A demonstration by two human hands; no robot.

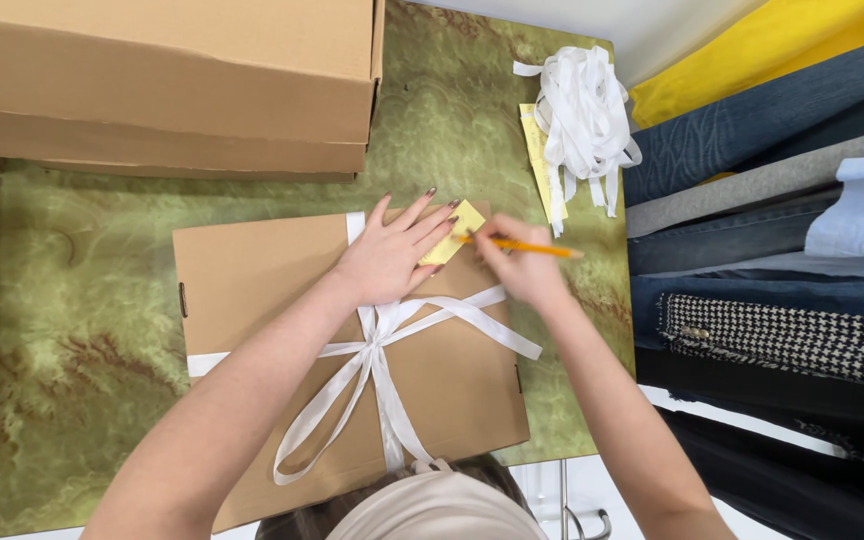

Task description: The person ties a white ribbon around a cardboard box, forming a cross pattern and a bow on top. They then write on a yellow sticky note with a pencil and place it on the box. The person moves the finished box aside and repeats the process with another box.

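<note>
The scene is viewed from one head-worn camera, aimed steeply down and close above the green table (82, 330); no second view is provided

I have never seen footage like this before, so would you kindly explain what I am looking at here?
This is one picture from a camera worn on a person's head, looking down at their own bare hands; no machine is involved. On a green marbled table lies a flat cardboard box tied with a white ribbon. The left hand presses a yellow note flat on the box, and the right hand holds a yellow pencil with its tip on the note. Loose ribbon, larger boxes and folded fabrics lie around.
</note>
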